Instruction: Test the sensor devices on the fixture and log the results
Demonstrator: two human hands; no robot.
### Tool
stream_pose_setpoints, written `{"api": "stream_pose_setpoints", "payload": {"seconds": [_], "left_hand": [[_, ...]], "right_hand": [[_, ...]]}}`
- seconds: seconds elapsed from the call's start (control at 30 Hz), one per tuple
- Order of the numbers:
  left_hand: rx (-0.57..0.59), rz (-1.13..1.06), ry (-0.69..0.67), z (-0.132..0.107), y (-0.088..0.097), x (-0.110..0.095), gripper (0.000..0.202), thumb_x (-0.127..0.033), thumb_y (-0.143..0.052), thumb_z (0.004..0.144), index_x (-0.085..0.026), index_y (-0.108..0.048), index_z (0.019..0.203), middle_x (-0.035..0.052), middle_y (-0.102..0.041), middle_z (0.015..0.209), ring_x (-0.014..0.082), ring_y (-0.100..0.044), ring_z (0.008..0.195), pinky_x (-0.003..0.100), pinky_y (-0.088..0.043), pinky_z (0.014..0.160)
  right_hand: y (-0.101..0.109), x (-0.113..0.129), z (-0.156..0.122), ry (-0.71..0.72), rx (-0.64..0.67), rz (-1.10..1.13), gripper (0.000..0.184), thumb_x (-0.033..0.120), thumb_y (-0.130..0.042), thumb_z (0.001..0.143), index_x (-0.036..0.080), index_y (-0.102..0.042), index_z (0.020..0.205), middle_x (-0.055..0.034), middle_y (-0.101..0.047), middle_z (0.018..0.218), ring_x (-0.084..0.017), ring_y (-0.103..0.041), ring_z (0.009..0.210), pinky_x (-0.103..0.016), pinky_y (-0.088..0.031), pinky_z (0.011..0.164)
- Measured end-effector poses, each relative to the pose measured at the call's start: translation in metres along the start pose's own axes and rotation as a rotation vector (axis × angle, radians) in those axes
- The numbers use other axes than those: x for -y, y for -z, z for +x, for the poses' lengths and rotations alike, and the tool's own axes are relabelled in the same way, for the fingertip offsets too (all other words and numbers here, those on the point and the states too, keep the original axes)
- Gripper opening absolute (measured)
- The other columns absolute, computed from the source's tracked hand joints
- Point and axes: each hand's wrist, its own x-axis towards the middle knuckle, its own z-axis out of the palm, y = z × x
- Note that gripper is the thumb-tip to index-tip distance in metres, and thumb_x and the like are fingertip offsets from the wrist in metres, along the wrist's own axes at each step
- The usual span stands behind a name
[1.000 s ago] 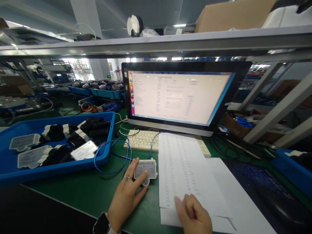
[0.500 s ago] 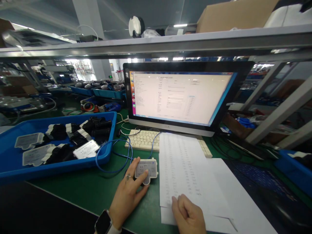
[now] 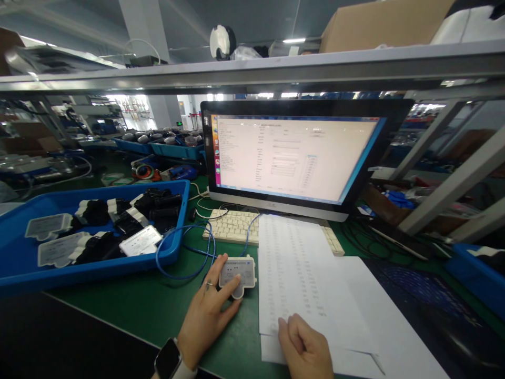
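Observation:
My left hand (image 3: 207,313) grips a small grey-white device (image 3: 237,272) on the green mat, thumb on its top face and fingers along its left side. A blue cable (image 3: 185,252) runs from the device toward the keyboard (image 3: 232,226). Curled into a loose fist, my right hand (image 3: 305,350) presses its forefinger down on the lower edge of a printed sheet (image 3: 295,273) covered in rows of small text. More white sheets (image 3: 386,326) lie under it. A smartwatch (image 3: 168,362) sits on my left wrist.
A lit monitor (image 3: 295,155) stands behind the keyboard. At left, a blue tray (image 3: 16,263) holds black parts and several grey-white devices. More blue trays (image 3: 173,150) stand farther back. A metal shelf (image 3: 252,71) spans overhead. Another blue bin (image 3: 473,273) sits at right.
My right hand has slid slightly left along the sheet's lower edge. The left hand stays on the device.

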Motion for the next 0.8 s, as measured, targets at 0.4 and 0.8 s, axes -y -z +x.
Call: {"api": "stream_pose_setpoints", "payload": {"seconds": [0.4,0.8], "left_hand": [[0.002,-0.029,0.016,0.0019,0.0013,-0.0006,0.034,-0.015,-0.056,0.082,-0.023,-0.051,0.115,0.0125,-0.024,0.147,0.0309,-0.034,0.131,0.047,-0.045,0.097],[-0.016,-0.036,0.002,0.0033,0.0022,-0.0013,0.035,-0.015,-0.056,0.082,-0.023,-0.051,0.115,0.0115,-0.025,0.147,0.03,-0.034,0.131,0.046,-0.047,0.096]], "right_hand": [[-0.0003,-0.0023,-0.0005,-0.024,0.003,-0.008,0.046,0.038,-0.046,0.087,0.021,-0.022,0.052,0.0075,-0.02,0.048,-0.008,-0.025,0.04,-0.022,-0.024,0.042],[0.0002,0.0003,-0.0001,-0.023,0.009,-0.011,0.043,0.035,-0.045,0.086,0.022,-0.019,0.055,0.0076,-0.018,0.05,-0.008,-0.024,0.041,-0.023,-0.023,0.043]]}}
